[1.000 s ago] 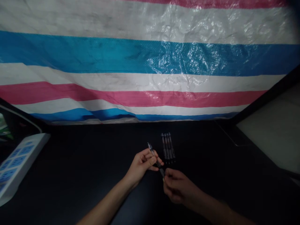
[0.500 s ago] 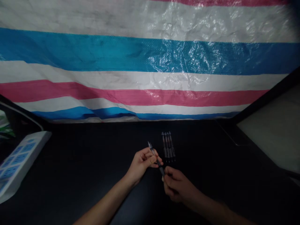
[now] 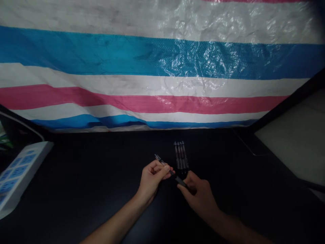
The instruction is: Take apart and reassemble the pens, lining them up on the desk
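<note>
Between my two hands a dark pen [image 3: 179, 180] with a clear barrel slants from upper left to lower right. My left hand [image 3: 153, 178] pinches its middle between thumb and fingers, and the pale tip end sticks out past the fingers. At the lower right end, the thumb and fingers of my right hand [image 3: 199, 193] close around the grey part of the pen. Just beyond my right hand, several similar pens [image 3: 181, 156] lie side by side in a row on the black table [image 3: 101, 183].
A white power strip [image 3: 33, 169] with blue sockets lies along the left side. Behind the table hangs a striped plastic sheet [image 3: 142, 84]. Dark frame bars [image 3: 281, 105] slope up at the right, beside a pale panel.
The pen has turned to lie flatter, its tip end moving left. My right hand has shifted right and slightly up along with the lower end. My left hand has barely moved.
</note>
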`<state>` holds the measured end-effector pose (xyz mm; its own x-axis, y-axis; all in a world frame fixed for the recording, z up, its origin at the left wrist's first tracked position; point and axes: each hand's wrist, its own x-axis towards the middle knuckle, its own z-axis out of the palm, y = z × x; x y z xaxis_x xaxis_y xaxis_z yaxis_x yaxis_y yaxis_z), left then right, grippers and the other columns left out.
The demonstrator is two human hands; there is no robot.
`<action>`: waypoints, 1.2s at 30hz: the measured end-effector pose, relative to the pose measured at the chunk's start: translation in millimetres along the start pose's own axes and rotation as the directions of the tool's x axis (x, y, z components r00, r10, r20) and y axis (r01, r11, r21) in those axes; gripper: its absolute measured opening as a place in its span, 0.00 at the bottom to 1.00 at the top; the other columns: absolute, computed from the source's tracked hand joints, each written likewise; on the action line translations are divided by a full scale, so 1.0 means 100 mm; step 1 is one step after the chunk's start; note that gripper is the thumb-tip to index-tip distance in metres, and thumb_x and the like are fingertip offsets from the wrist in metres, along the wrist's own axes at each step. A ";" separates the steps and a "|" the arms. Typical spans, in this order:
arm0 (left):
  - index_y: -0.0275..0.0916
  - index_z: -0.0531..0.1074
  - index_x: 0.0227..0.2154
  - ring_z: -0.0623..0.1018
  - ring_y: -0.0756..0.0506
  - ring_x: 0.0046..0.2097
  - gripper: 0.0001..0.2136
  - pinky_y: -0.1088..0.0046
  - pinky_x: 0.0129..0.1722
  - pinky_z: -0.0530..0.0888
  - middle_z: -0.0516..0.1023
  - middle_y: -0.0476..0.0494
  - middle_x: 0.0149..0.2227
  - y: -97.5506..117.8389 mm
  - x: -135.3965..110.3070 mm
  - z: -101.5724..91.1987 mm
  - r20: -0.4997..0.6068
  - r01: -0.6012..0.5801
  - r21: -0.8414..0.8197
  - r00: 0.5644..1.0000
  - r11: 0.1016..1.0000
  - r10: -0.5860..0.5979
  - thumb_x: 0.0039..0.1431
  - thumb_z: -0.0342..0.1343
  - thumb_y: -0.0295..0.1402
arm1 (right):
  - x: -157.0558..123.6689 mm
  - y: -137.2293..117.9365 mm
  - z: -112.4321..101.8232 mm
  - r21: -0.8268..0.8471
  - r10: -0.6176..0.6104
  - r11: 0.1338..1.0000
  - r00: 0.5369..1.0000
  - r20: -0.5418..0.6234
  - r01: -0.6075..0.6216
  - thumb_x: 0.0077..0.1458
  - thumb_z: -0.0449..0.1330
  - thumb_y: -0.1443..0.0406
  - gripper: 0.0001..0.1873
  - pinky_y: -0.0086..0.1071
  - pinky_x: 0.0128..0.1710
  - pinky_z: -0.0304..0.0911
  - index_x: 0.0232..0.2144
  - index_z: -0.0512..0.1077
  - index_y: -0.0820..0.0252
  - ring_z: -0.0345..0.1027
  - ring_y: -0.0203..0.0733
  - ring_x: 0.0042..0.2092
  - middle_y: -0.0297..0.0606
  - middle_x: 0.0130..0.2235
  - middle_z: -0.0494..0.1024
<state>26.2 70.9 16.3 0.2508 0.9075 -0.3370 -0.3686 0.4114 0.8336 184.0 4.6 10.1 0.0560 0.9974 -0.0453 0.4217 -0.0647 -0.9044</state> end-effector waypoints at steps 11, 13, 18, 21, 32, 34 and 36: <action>0.35 0.75 0.36 0.82 0.45 0.35 0.16 0.75 0.33 0.77 0.82 0.41 0.34 0.01 0.03 -0.08 0.182 0.005 0.032 0.983 0.999 -0.011 0.48 0.68 0.39 | 0.10 0.04 0.01 0.491 0.197 0.690 0.791 0.579 -0.531 0.54 0.51 0.39 0.31 0.22 0.11 0.40 0.31 0.67 0.63 0.46 0.26 0.11 0.27 0.13 0.66; 0.35 0.75 0.36 0.82 0.46 0.34 0.16 0.76 0.32 0.76 0.82 0.42 0.34 0.00 0.04 -0.08 0.139 -0.021 0.033 0.990 0.999 0.016 0.49 0.68 0.39 | 0.10 0.05 0.02 0.481 0.198 0.704 0.795 0.573 -0.522 0.54 0.51 0.39 0.30 0.22 0.10 0.41 0.36 0.64 0.61 0.51 0.28 0.11 0.29 0.16 0.71; 0.35 0.75 0.37 0.81 0.47 0.33 0.17 0.77 0.33 0.77 0.82 0.41 0.34 0.00 0.05 -0.10 0.092 -0.048 0.051 0.995 0.998 0.043 0.48 0.69 0.39 | 0.06 0.02 0.00 0.343 0.158 0.896 0.925 0.346 -0.281 0.55 0.58 0.49 0.20 0.20 0.12 0.47 0.29 0.59 0.58 0.56 0.26 0.13 0.26 0.19 0.71; 0.34 0.75 0.36 0.81 0.46 0.33 0.17 0.75 0.33 0.77 0.82 0.41 0.33 0.02 0.05 -0.10 0.112 -0.043 0.064 0.993 0.997 0.036 0.47 0.69 0.40 | 0.07 0.01 -0.02 0.400 0.142 0.842 0.864 0.482 -0.362 0.59 0.51 0.46 0.23 0.20 0.11 0.46 0.32 0.63 0.60 0.58 0.28 0.13 0.29 0.19 0.72; 0.35 0.76 0.35 0.81 0.48 0.33 0.16 0.78 0.32 0.75 0.82 0.43 0.31 0.04 0.04 -0.07 0.119 -0.040 0.085 0.992 0.996 0.030 0.47 0.69 0.40 | 0.08 0.07 -0.02 0.394 0.127 0.828 0.817 0.563 -0.400 0.59 0.50 0.46 0.25 0.22 0.12 0.47 0.32 0.67 0.63 0.59 0.30 0.13 0.34 0.21 0.73; 0.35 0.76 0.35 0.81 0.48 0.33 0.15 0.79 0.32 0.75 0.82 0.43 0.31 0.04 0.03 -0.06 0.119 -0.046 0.090 0.992 0.995 0.035 0.48 0.68 0.39 | 0.08 0.05 -0.02 0.397 0.134 0.814 0.804 0.580 -0.423 0.59 0.50 0.45 0.26 0.22 0.11 0.47 0.36 0.67 0.63 0.60 0.30 0.13 0.35 0.23 0.75; 0.35 0.76 0.34 0.81 0.49 0.33 0.14 0.80 0.33 0.75 0.82 0.44 0.31 0.04 0.03 -0.06 0.111 -0.054 0.104 0.993 0.993 0.042 0.49 0.68 0.38 | 0.07 0.03 -0.03 0.333 0.145 0.894 0.896 0.419 -0.300 0.56 0.56 0.48 0.21 0.22 0.13 0.48 0.31 0.65 0.61 0.59 0.28 0.14 0.31 0.22 0.73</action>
<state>20.0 75.4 15.7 0.3330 0.9089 -0.2509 -0.2862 0.3510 0.8916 188.4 11.7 8.8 -0.2680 0.8979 -0.3492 0.0592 -0.3464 -0.9362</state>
